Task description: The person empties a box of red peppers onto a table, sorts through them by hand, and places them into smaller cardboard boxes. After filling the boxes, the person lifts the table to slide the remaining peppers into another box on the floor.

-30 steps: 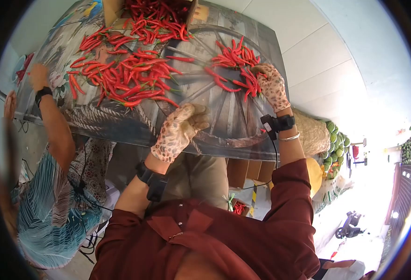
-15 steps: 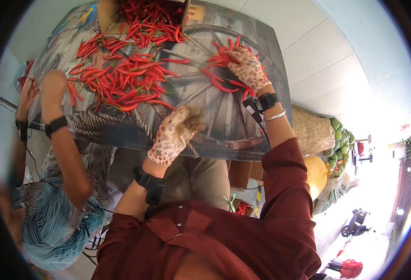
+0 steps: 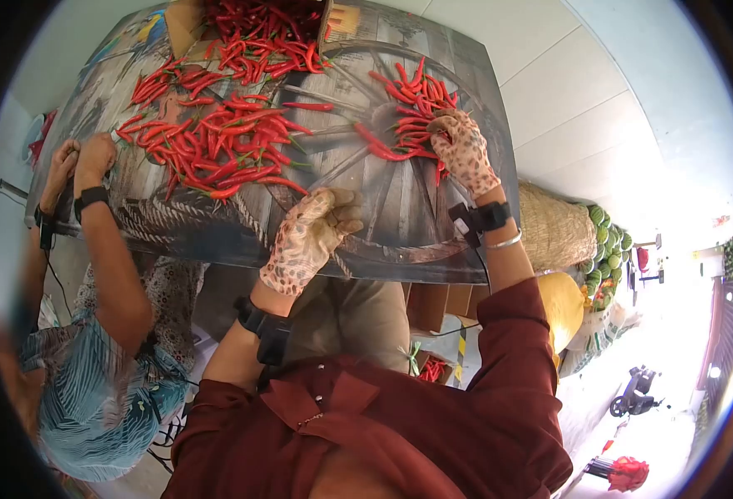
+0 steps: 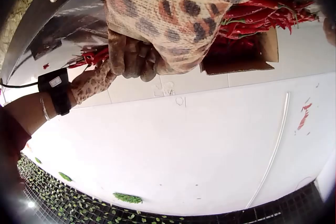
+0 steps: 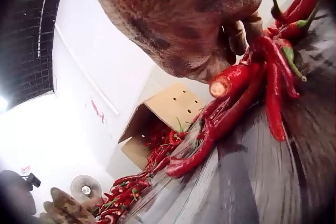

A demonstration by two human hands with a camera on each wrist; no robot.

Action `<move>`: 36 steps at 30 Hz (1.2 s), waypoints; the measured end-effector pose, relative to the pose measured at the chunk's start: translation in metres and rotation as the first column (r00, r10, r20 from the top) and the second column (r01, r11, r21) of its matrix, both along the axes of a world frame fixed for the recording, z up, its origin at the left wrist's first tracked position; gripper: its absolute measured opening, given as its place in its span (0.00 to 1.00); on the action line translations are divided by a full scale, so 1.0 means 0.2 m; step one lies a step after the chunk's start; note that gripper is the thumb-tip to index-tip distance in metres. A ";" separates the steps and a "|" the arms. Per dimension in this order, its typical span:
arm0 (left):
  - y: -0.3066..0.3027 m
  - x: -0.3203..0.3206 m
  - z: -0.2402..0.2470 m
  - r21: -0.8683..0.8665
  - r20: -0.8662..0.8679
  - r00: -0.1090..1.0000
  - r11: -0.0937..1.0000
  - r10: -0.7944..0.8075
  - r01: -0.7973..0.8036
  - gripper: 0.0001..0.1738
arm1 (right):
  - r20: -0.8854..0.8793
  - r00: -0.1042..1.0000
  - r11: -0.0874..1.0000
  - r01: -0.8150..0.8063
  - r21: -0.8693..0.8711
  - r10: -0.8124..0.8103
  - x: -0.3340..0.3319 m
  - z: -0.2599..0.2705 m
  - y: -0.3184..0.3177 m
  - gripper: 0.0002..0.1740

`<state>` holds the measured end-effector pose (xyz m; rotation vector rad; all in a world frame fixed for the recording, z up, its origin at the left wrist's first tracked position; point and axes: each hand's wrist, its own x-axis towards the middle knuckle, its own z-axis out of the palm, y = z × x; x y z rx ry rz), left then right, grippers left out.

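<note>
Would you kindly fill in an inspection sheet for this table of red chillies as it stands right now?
Surface: table with a printed wagon-wheel cover, mostly strewn with chillies.
Job's things: small chilli pile under the right hand; large chilli pile mid-table; cardboard box on its side, spilling chillies.
Clutter: nothing seen.
Hands: right hand, gloved, fingers curled round chillies in the small pile; left hand, gloved, rests near the table edge, loosely curled, holding nothing.
Cables: thin black cable from the right wrist band.
Surroundings: second person's hands at the table's far side; woven basket, green fruit, tiled floor.
</note>
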<state>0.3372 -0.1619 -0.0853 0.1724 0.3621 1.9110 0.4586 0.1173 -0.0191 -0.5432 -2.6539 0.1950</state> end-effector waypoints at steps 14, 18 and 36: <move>0.00 -0.01 0.02 0.041 -0.004 1.000 0.999 -0.013 0.013 0.15 | 0.119 0.979 0.969 -0.181 0.167 0.163 -0.08 -0.05 -0.30 0.17; -0.01 0.00 0.03 -0.005 0.005 1.000 1.000 0.002 -0.002 0.15 | 0.092 0.984 0.966 -0.169 0.194 0.154 -0.11 -0.09 -0.10 0.15; -0.08 0.00 0.00 0.132 -0.109 0.994 0.991 -0.009 0.023 0.16 | 0.126 0.829 0.830 -0.555 0.054 0.545 -0.88 0.06 -0.66 0.32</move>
